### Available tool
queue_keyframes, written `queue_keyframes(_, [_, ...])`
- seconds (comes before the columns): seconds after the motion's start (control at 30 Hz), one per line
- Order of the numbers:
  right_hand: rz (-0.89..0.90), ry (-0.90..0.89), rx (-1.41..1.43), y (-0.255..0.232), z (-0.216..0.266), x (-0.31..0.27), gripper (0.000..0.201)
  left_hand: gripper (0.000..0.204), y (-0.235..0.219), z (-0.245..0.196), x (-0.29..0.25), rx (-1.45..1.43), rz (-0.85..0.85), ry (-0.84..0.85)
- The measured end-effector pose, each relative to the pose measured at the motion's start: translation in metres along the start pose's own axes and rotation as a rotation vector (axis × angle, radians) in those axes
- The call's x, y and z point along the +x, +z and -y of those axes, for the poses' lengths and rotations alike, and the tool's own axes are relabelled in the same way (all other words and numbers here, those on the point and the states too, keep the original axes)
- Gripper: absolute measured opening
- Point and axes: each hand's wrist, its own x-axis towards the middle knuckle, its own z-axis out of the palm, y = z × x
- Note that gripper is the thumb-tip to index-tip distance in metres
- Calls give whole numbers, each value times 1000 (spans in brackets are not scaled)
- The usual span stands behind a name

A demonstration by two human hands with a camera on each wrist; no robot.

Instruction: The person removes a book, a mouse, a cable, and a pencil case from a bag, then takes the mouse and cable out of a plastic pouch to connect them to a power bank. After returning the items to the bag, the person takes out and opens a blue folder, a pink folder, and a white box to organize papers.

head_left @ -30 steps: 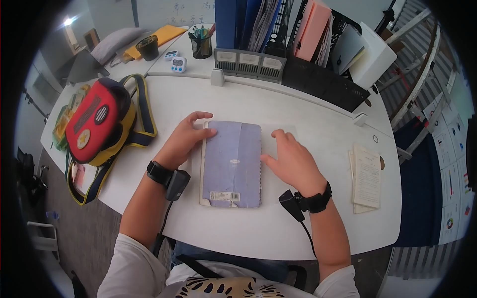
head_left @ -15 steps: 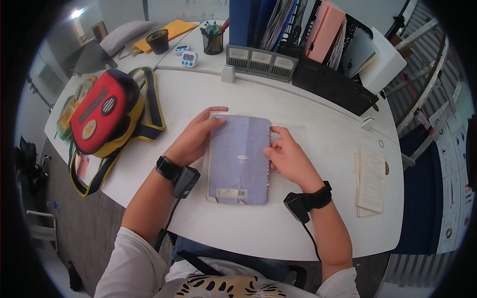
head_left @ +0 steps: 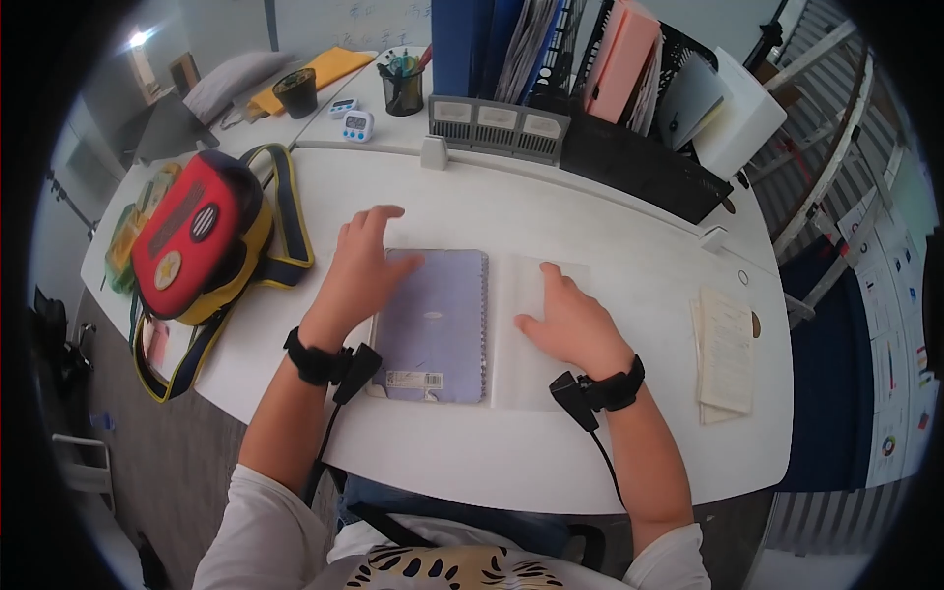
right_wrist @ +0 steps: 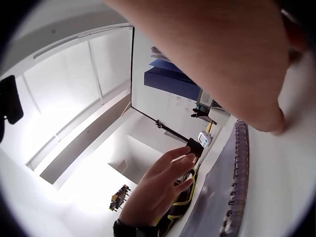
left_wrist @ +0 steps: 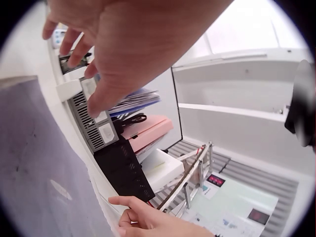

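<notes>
A worn purple spiral notebook [head_left: 433, 320] lies flat on the desk, barcode label at its near edge, its coil binding [right_wrist: 238, 182] along the right side. My left hand [head_left: 356, 275] is at its upper left corner, fingers spread, the thumb overlapping the cover in the head view. Just right of the notebook lies a clear plastic sheet [head_left: 506, 364]. Above this sheet is my right hand [head_left: 573, 320], its fingers loosely bent and its thumb pointing toward the notebook. Neither hand grips anything.
A red and navy bag [head_left: 202, 236] with straps sits on the left. Old papers [head_left: 726, 354] lie at the right. Along the back stand a pen cup [head_left: 402, 88], a small white timer [head_left: 358, 126], and a black file rack [head_left: 639, 167] with folders.
Both hands were at the notebook's sides half a second ago, the right fingers at its coil edge. The notebook has shifted left, showing the clear sheet; both hands have come off it.
</notes>
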Motion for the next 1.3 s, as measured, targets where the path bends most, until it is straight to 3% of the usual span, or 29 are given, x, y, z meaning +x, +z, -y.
queue_keyframes(0.13, [18, 8, -57, -1, 12, -9, 79, 81, 7, -17, -18, 200, 37, 84])
queue_keyframes(0.2, [-57, -60, -102, 8, 12, -9, 82, 84, 14, -12, -18, 240, 77, 56])
queue_keyframes(0.33, [-28, -12, -90, 7, 15, -6, 85, 89, 12, -11, -15, 308, 195, -23])
queue_keyframes(0.43, [-61, -1, -87, 3, 15, -4, 86, 87, 13, -9, -14, 308, 181, -4])
queue_keyframes(0.5, [109, 73, -26, -14, 21, -5, 89, 87, 15, -6, -15, 304, 164, 20])
queue_keyframes(0.53, [112, 72, -28, -7, 16, -4, 89, 87, 16, -3, -16, 303, 145, 45])
queue_keyframes(0.6, [-68, -61, -53, 11, 0, 1, 84, 87, 17, 0, -16, 308, 140, 55])
queue_keyframes(1.03, [52, -106, 180, -8, -5, -3, 63, 77, 24, 2, -25, 408, 58, 195])
queue_keyframes(1.3, [102, -106, 221, -16, -5, -7, 53, 84, 28, -3, -25, 440, 105, 165])
